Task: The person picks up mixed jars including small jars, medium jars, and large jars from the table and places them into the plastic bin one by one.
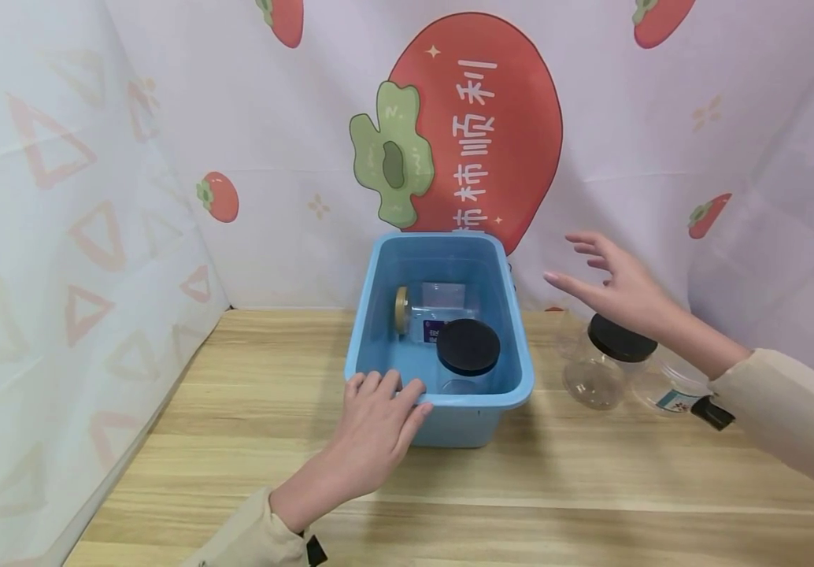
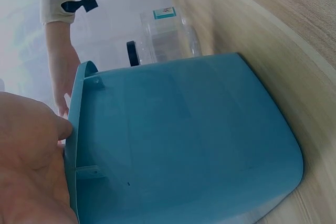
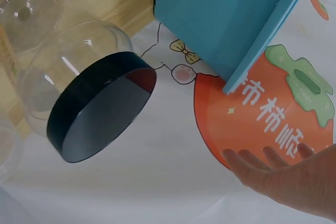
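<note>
My left hand [image 1: 375, 433] grips the near rim of a blue plastic tub [image 1: 478, 400], fingers hooked over the edge and thumb along it. Inside the tub, a clear jar with a gold lid [image 1: 401, 310] lies on its side. Nearer the front in there is another clear jar, its black lid [image 1: 468, 346] facing up. My right hand [image 1: 623, 287] is raised right of the tub with fingers spread and nothing held. Below it stands a clear jar [image 1: 593, 382] with a black lid; the right wrist view shows that black lid [image 3: 105, 108] apart from the hand.
Beside the black-lidded jar on the right is a clear container [image 1: 672, 386] with a teal label, partly behind my sleeve. The wooden table [image 1: 265, 394] ends at a printed cloth backdrop [image 1: 294, 260] close behind the tub, with cloth walls at both sides.
</note>
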Action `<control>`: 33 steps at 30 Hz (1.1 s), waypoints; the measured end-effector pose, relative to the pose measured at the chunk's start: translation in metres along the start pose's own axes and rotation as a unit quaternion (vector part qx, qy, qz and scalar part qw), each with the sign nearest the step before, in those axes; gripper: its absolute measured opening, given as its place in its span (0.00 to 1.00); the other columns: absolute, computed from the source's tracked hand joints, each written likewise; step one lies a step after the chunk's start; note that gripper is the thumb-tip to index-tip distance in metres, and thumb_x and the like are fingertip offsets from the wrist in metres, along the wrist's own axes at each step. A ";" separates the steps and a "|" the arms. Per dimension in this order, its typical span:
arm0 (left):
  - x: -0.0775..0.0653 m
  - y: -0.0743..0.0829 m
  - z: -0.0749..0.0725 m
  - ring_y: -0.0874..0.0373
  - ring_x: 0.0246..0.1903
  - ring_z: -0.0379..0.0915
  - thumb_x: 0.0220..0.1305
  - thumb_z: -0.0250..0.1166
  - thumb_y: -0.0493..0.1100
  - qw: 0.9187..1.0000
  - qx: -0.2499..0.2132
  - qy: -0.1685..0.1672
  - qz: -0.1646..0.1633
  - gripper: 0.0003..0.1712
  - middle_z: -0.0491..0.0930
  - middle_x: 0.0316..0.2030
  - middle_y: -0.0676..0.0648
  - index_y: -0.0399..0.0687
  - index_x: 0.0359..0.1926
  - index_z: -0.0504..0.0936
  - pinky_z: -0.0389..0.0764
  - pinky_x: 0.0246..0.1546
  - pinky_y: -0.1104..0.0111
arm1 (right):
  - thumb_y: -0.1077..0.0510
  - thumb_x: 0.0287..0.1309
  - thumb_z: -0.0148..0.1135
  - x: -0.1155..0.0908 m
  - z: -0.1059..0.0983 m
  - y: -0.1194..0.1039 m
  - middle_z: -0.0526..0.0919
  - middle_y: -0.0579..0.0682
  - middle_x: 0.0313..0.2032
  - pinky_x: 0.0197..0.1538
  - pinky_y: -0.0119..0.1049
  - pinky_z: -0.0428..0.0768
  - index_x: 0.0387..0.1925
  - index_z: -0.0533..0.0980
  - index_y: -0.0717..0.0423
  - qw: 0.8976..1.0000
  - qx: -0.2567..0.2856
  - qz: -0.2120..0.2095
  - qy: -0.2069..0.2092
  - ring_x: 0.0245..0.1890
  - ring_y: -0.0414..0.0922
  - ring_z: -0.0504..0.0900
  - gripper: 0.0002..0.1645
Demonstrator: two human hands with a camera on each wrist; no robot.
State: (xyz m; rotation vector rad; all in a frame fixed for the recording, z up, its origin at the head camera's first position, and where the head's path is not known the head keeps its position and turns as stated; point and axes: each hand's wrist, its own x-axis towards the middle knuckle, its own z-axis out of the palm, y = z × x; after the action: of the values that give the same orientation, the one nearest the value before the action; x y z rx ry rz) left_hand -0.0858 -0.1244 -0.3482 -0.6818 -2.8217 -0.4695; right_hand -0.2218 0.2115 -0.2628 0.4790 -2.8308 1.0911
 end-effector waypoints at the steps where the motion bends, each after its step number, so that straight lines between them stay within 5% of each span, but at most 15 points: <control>1: 0.000 0.000 0.000 0.51 0.38 0.61 0.83 0.54 0.51 1.000 0.001 0.002 0.002 0.12 0.66 0.33 0.50 0.51 0.49 0.79 0.63 0.51 0.49 | 0.40 0.69 0.68 -0.001 0.000 0.002 0.63 0.68 0.76 0.65 0.76 0.68 0.81 0.57 0.56 1.000 0.000 -0.002 0.002 0.72 0.76 0.64 0.50; 33: 0.000 -0.001 0.002 0.52 0.37 0.59 0.83 0.54 0.52 1.000 0.001 0.007 0.004 0.11 0.65 0.33 0.51 0.52 0.48 0.78 0.62 0.51 0.49 | 0.43 0.73 0.64 -0.044 -0.016 0.068 0.61 0.74 0.75 0.62 0.77 0.65 0.82 0.54 0.56 0.999 -0.021 0.039 0.014 0.70 0.81 0.62 0.48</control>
State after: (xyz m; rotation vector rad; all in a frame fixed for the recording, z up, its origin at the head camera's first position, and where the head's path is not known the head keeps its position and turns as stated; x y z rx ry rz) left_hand -0.0862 -0.1246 -0.3500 -0.6859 -2.8058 -0.4679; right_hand -0.2019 0.2811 -0.3024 0.3495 -2.8644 1.0408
